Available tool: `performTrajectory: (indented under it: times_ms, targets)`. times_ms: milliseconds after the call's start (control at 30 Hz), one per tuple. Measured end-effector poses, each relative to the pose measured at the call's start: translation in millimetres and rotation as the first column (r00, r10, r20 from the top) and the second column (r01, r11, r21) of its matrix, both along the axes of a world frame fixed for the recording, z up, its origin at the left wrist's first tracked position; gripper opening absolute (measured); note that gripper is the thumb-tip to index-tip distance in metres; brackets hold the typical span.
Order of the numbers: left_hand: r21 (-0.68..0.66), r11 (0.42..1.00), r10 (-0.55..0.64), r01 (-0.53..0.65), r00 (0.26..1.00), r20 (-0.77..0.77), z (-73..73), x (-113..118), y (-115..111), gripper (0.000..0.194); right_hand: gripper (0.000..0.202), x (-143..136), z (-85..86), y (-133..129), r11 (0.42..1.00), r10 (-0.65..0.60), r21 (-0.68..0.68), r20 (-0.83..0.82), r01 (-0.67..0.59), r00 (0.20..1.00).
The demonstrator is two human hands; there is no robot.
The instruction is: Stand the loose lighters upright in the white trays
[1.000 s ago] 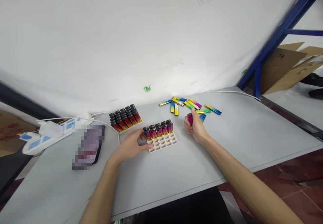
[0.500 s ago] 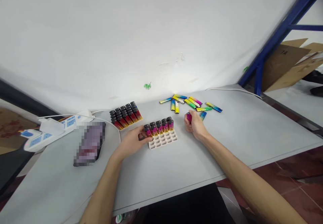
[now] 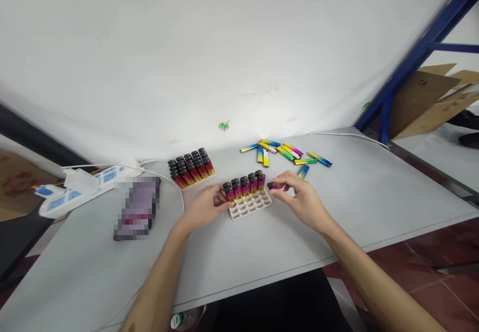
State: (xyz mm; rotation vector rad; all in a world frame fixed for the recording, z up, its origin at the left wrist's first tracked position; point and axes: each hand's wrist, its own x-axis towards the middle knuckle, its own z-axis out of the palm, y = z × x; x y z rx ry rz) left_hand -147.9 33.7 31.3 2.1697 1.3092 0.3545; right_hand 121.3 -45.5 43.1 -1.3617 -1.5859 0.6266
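A white slotted tray (image 3: 251,206) lies on the table between my hands. Its far rows hold several upright pink-and-gold vapes (image 3: 245,187) with black caps; slots in the near rows show bare. My left hand (image 3: 205,202) grips the tray's left end, thumb in front and fingers behind, against the leftmost vape. Just off the tray's right end, my right hand (image 3: 299,197) pinches one more black-capped vape (image 3: 272,185) between thumb and fingers. Its body is mostly hidden.
A second tray (image 3: 198,182) full of red-and-gold vapes stands behind on the left. Loose yellow, blue, green and pink pieces (image 3: 286,152) lie near the wall. On the left are a power strip (image 3: 90,184), a cable and a pixelated dark flat object (image 3: 138,207).
My right hand has moved left towards the tray with the vape, turning from a fist to a fingertip pinch. My left hand stays at the tray's left end; the view has shifted slightly.
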Motion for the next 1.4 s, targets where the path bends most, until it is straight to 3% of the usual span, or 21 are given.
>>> performTrajectory:
  times_ms: [133, 333, 433, 567, 733, 800, 900, 967, 1033, 1133, 1200, 1300, 1400]
  targets:
    - [-0.005, 0.998, -0.055, 0.055, 0.998, 0.023, 2.9, 0.2, -2.9, 0.013, 0.02, -27.3, 2.3, -2.4, 0.992, 0.126, -0.012, 0.0, -0.126, 0.992]
    - [0.083, 0.99, -0.12, 0.118, 0.992, 0.027, 2.1, -2.2, -4.1, 0.01, 0.017, -65.6, -12.9, 10.4, 0.982, 0.181, 0.05, 0.066, -0.185, 0.981]
    - [0.098, 0.984, -0.15, 0.147, 0.988, 0.027, 2.1, -2.3, -5.7, 0.014, 0.017, -73.6, -15.2, 13.9, 0.98, 0.177, 0.059, 0.167, -0.189, 0.97]
    - [0.116, 0.986, -0.126, 0.122, 0.992, 0.027, 0.9, 0.8, -6.9, 0.035, 0.019, -79.7, -14.7, 16.9, 0.988, 0.137, 0.022, 0.309, -0.151, 0.941]
    - [0.137, 0.986, -0.095, 0.091, 0.995, 0.026, -3.1, 4.7, -6.4, 0.034, 0.014, -79.3, -16.1, 16.1, 0.995, 0.033, 0.071, 0.399, -0.067, 0.916]
    - [0.12, 0.989, -0.093, 0.09, 0.995, 0.021, -2.8, 5.2, -6.6, 0.033, 0.023, -68.5, -11.6, 18.1, 0.988, -0.059, 0.154, 0.354, 0.004, 0.933]
    - [0.106, 0.991, -0.082, 0.08, 0.997, 0.012, -1.1, 5.7, -7.1, 0.033, 0.03, -35.1, -1.0, 33.0, 0.937, -0.302, 0.26, 0.261, 0.235, 0.917]
    - [0.108, 0.991, -0.074, 0.073, 0.997, 0.007, -0.6, 6.2, -7.2, 0.034, 0.031, -3.8, 1.5, 51.8, 0.874, -0.461, 0.296, 0.258, 0.385, 0.849]
    - [0.111, 0.992, -0.06, 0.06, 0.998, -0.002, -1.0, 6.8, -7.0, 0.035, 0.029, 29.4, -3.9, 73.0, 0.832, -0.554, 0.272, 0.362, 0.483, 0.75]
    - [0.105, 0.993, -0.047, 0.048, 0.999, -0.007, -2.9, 6.8, -6.5, 0.034, 0.04, 70.9, -23.4, 98.6, 0.759, -0.606, 0.202, 0.566, 0.619, 0.559]
    - [0.1, 0.993, -0.06, 0.06, 0.998, -0.002, -4.0, 6.2, -6.1, 0.033, 0.045, 88.5, -37.3, 107.7, 0.715, -0.604, 0.158, 0.631, 0.681, 0.487]
    - [0.091, 0.994, -0.068, 0.068, 0.998, 0.0, -4.6, 5.5, -6.0, 0.034, 0.045, 100.6, -49.6, 112.1, 0.708, -0.556, 0.076, 0.674, 0.702, 0.487]
    - [0.075, 0.995, -0.06, 0.059, 0.998, 0.0, -4.8, 5.4, -6.1, 0.035, 0.043, 102.3, -50.4, 111.9, 0.707, -0.556, 0.056, 0.661, 0.705, 0.505]
